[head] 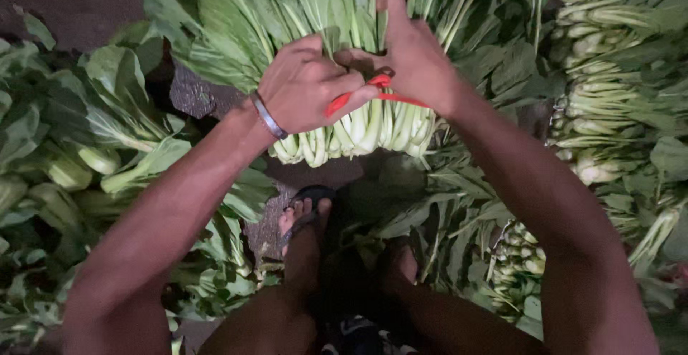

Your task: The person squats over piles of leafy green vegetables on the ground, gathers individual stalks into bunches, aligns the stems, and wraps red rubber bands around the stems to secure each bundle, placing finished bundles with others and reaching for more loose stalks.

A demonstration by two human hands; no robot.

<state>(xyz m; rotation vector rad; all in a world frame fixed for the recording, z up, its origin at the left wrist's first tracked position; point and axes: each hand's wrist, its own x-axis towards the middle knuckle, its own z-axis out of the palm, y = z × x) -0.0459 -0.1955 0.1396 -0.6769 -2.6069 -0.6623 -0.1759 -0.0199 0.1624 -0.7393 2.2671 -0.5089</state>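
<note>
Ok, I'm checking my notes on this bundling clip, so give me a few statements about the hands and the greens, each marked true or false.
1. Both hands grip a red band at the bundle of leafy greens. True.
2. The left hand wears a metal bracelet at the wrist. True.
3. The band is blue. False: it is red.
4. The right hand rests on the ground. False: it is up at the bundle.
5. The bundle's pale stem ends point towards the person's sandalled foot. True.
</note>
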